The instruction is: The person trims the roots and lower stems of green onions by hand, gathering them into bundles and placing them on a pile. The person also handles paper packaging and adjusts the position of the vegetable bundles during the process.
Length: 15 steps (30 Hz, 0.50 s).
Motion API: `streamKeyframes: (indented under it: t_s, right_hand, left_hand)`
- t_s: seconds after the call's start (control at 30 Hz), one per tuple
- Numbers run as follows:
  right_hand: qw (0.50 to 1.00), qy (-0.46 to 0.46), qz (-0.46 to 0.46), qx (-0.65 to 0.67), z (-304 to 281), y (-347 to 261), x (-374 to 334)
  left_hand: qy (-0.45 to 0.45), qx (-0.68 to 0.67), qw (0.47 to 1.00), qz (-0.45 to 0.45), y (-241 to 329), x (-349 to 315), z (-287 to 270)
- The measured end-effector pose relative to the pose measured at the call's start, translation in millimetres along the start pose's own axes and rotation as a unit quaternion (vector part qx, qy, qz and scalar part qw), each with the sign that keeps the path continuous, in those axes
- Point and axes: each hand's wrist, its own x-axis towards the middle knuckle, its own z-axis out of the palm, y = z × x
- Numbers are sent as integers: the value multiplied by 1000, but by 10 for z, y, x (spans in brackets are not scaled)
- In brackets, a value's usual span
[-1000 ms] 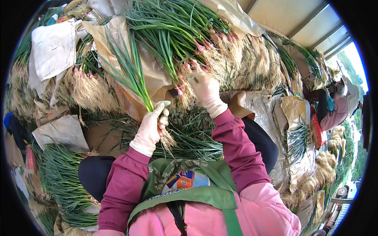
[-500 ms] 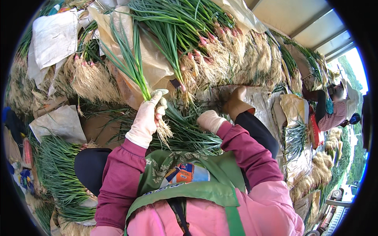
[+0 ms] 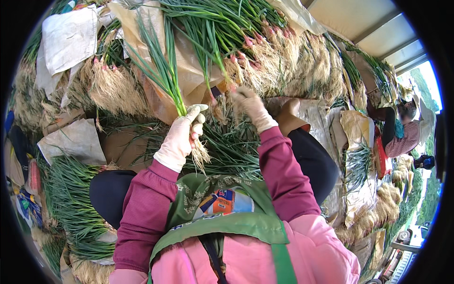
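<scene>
My left hand [image 3: 180, 137], in a pale glove, is closed around a few spring onions [image 3: 176, 92]; their green leaves point up and away, and their roots hang below the fist. Farther right, my gloved right hand [image 3: 253, 108] is up at the near edge of the large spring onion pile [image 3: 222, 28]. Its slightly blurred fingers are closed on the root end of a single spring onion [image 3: 221, 66]. Another stalk with a pink bulb lies just left of those fingers. Loose green leaves [image 3: 231, 151] lie below both hands, between my knees.
Rooted bunches [image 3: 111, 87] line the far side, partly under brown paper and a white sheet [image 3: 68, 40]. More spring onions [image 3: 75, 208] lie to the left. A brown boot [image 3: 288, 113] is beside my right hand. Another person [image 3: 404, 135] sits at far right.
My right hand has moved up and away from the loose leaves to the pile's edge, taking hold of a spring onion there. My left hand keeps its grip in nearly the same place.
</scene>
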Motion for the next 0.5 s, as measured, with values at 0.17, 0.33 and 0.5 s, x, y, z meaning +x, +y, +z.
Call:
streamKeyframes:
  t_s: [0.17,0.33,0.5]
  right_hand:
    - [964,152,-123,-179,-150,-279,-368]
    - [962,-5,-66,-263,478,-554,-883]
    - [990,-74,-97,-75,417,-642,-728]
  left_hand:
    - [0,64,998,-4,-27,29,65]
    - [22,107,994,-7,-86,57,43]
    - [46,186,981,-30,-52,-35,65]
